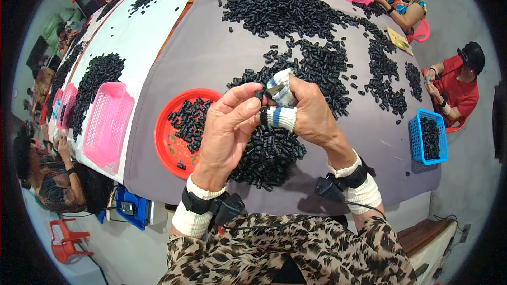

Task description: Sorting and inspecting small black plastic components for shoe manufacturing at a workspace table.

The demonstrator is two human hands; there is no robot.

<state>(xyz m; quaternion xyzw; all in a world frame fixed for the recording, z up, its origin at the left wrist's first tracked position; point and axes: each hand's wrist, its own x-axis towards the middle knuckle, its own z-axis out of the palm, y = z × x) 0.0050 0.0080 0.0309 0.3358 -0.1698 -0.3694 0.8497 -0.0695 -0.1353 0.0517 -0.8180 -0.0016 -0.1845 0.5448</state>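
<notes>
My left hand [228,126] pinches a small black cylindrical part [259,94] between thumb and fingertips. Close against it is my right hand [312,113], closed, with white-and-blue cloth covers [281,117] on its thumb and finger. Something small and dark shows between those covered fingertips, too hidden to name. Below the hands lies a pile of black parts [266,161] on the grey tabletop [153,111]. Just left of my left hand stands a round red tray [162,148] holding more of the same parts.
Large heaps of black parts [282,8] spread over the table's far side. A pink basket [108,121] stands at left and a blue basket [442,140] with parts at right. Co-workers sit around, one in a red shirt [458,87]. A red stool [66,240] is at lower left.
</notes>
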